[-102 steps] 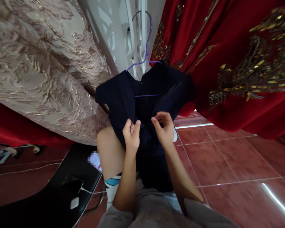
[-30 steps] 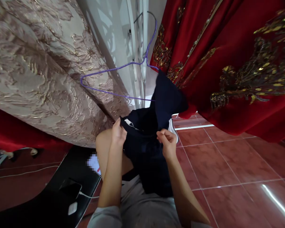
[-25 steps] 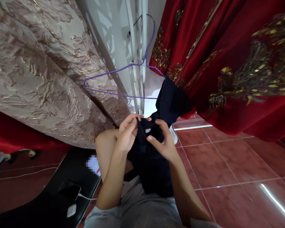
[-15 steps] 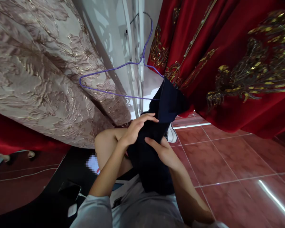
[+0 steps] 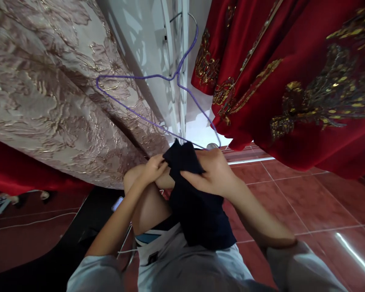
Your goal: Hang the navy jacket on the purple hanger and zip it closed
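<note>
A dark navy cloth garment [image 5: 200,217] lies across my lap, its upper end bunched between my hands. My left hand [image 5: 154,168] pinches the left edge of that end. On the other side my right hand [image 5: 214,172] grips the folded part, thumb on top and the other fingers mostly hidden behind it. Just beyond the cloth hangs a purple wire hanger [image 5: 175,74] with nothing draped on it. Its lower right corner is close behind my right hand; whether they touch I cannot tell.
Pale brocade fabric [image 5: 61,101] hangs at left, and red fabric with gold sequins [image 5: 252,93] at right. White metal bars [image 5: 182,105] stand behind the hanger. A black bench surface [image 5: 88,215] lies at lower left, above red floor tiles [image 5: 292,202].
The cloth's end has come off the hanger's right corner and been drawn toward me. Both hands, earlier resting along the cloth, now grip its bunched end. The hanger has tilted.
</note>
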A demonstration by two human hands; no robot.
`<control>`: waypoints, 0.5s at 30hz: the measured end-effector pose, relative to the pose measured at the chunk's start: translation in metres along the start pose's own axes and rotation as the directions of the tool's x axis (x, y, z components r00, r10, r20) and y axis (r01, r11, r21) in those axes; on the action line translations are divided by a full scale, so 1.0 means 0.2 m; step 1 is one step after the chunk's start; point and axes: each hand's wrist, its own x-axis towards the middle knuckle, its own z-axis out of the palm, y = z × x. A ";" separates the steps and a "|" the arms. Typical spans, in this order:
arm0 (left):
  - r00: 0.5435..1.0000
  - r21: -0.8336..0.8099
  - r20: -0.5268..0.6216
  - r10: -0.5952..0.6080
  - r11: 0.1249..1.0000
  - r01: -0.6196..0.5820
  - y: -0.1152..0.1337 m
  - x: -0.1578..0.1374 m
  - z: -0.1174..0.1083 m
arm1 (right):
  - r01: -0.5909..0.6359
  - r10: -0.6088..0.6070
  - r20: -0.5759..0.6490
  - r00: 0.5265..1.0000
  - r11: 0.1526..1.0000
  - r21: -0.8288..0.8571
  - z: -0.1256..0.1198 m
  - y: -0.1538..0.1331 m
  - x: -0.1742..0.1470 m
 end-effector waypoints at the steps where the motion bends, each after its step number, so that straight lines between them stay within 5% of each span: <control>1: 0.998 0.007 -0.056 0.010 1.000 -0.009 0.02 -0.02 -0.04 | -0.043 0.043 -0.015 0.999 0.999 0.018 0.05 0.03 0.04; 5: 0.961 0.091 -0.260 0.093 0.993 -0.072 0.21 -0.10 -0.18 | -0.211 0.237 -0.173 0.956 0.965 0.153 0.22 0.28 0.24; 9: 0.999 0.178 -0.018 -0.046 0.983 0.049 0.33 -0.18 -0.28 | -0.400 0.459 -0.272 0.846 0.883 0.245 0.24 0.60 0.33; 12: 0.948 0.254 0.150 -0.281 0.938 0.237 0.29 -0.20 -0.39 | -0.346 0.371 -0.301 0.878 0.928 0.137 0.14 0.71 0.27; 15: 0.942 0.333 0.067 -0.328 0.898 0.289 0.25 -0.16 -0.50 | -0.300 0.315 -0.243 0.917 0.949 0.098 0.04 0.70 0.17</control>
